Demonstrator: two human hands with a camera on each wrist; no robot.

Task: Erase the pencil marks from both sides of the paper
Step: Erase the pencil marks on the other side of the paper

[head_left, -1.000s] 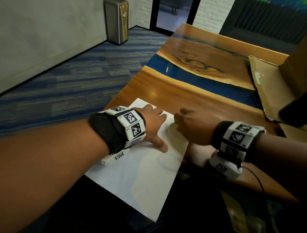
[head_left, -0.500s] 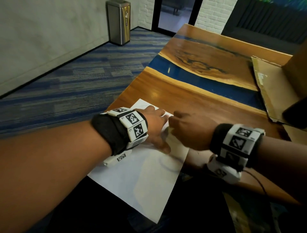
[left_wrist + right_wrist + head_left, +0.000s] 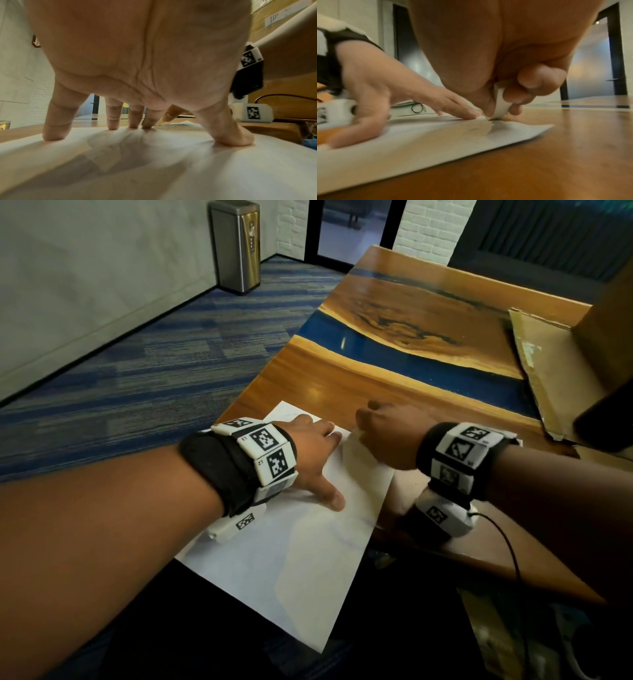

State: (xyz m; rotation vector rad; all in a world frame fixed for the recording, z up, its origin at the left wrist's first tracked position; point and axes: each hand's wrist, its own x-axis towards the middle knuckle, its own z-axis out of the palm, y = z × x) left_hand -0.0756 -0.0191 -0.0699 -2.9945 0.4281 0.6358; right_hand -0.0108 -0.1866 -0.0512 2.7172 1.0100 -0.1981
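Nearest, faint curved pencil marks (image 3: 346,529) not yet rubbed out on the paper (image 3: 291,570), its near end hanging off the table (image 3: 342,378) edge. Farther up the sheet, left hand (image 3: 308,450) spread flat, straight fingers (image 3: 54,129) pinning it; right hand (image 3: 387,436) just beside, curled round a white eraser (image 3: 500,104) pressed to the far corner. By judgement mid-way through the first side, with flipping and the second side left.

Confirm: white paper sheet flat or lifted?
Flat: the white paper sheet lies spread on the wooden table, pinned by the left hand's straight fingertips.
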